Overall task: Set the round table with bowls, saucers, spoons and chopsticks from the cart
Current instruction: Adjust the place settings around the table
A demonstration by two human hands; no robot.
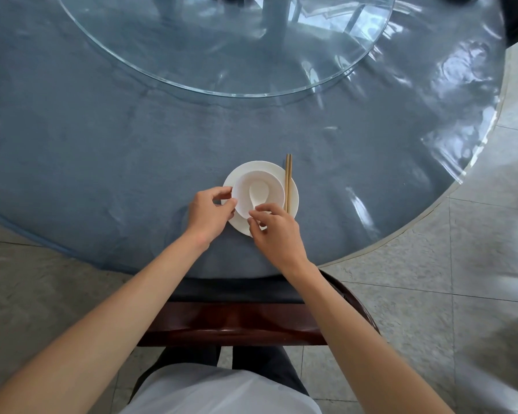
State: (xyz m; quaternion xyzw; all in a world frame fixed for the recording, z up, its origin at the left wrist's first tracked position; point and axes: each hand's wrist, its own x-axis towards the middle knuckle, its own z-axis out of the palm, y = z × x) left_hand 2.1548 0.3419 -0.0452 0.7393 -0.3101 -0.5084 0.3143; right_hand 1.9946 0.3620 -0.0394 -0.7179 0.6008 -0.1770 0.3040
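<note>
A white saucer [293,195] sits near the front edge of the round table [102,144], which has a blue-grey cloth. On the saucer stands a white bowl [274,186] with a white spoon [258,192] lying inside it, handle toward me. A pair of wooden chopsticks [288,180] rests across the saucer's right side, pointing away. My left hand [210,213] pinches the bowl's left rim. My right hand [274,231] holds the spoon's handle end at the bowl's near rim.
A large glass turntable [222,49] covers the table's middle. A dark wooden chair back [231,322] stands between me and the table. Tiled floor [476,264] lies to the right and left.
</note>
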